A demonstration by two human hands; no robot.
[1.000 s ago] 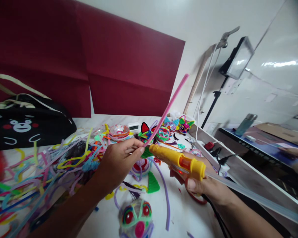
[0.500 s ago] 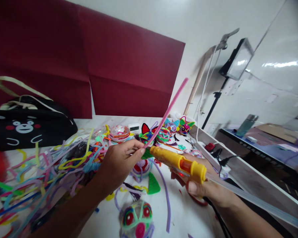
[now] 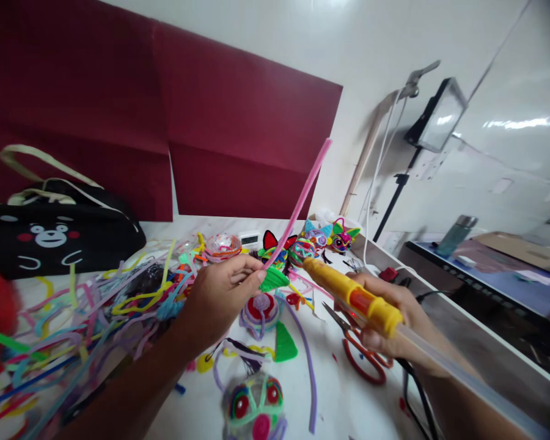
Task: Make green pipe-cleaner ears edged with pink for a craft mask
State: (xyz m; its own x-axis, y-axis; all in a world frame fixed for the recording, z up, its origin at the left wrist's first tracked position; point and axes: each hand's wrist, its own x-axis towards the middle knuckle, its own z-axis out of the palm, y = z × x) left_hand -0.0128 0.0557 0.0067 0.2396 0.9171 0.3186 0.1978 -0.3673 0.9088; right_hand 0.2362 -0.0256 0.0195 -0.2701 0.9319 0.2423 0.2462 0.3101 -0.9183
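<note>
My left hand [image 3: 227, 293] pinches a pink pipe cleaner [image 3: 297, 211] that slants up to the right, together with a green leaf-shaped piece [image 3: 274, 279] at its lower end. In my right hand [image 3: 394, 311] is a yellow hot glue gun [image 3: 352, 294] with a long clear glue stick out of its back. Its nozzle points left, apart from the green piece. Below my left hand lie a red-and-purple round ornament [image 3: 260, 308] and another green piece [image 3: 284, 343]. Nearest me sits a clear ball with red eyes [image 3: 255, 406]. Orange-handled scissors [image 3: 364, 357] lie under the glue gun.
Loose pipe cleaners [image 3: 101, 324] heap over the left side. A black bag [image 3: 55, 235] stands behind them. Finished-looking animal ornaments [image 3: 318, 235] line the back, by a small white clock [image 3: 250, 239]. A lamp [image 3: 440, 116] and a power strip [image 3: 389, 274] are at right.
My right hand has drawn the glue gun to the right, away from my left hand. The green piece in my left hand and the scissors now show plainly. The pink pipe cleaner has shifted slightly left.
</note>
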